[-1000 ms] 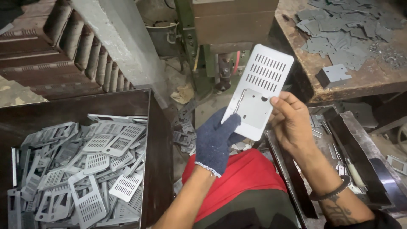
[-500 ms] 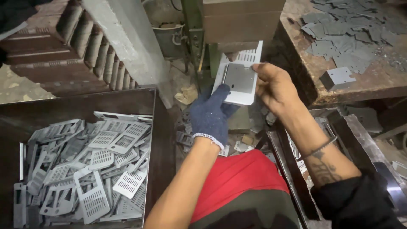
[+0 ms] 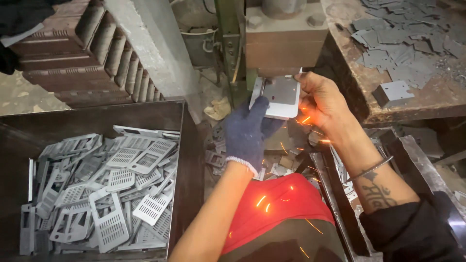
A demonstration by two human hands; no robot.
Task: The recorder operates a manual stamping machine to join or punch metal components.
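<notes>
Workshop floor strewn with metal offcuts; at left a dark bin (image 3: 187, 145) of perforated grey plates (image 3: 104, 189). Ahead, under a press block (image 3: 286, 41), sits a pale metal plate (image 3: 280, 97) — gloved left hand (image 3: 247, 131) pinching its lower edge, bare right hand (image 3: 323, 102) gripping its right edge — orange sparks (image 3: 306, 119) below.

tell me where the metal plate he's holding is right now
In the head view the metal plate sits upper centre, pushed under the press block, gripped by the gloved left hand from below and the bare right hand at its right edge.
</notes>
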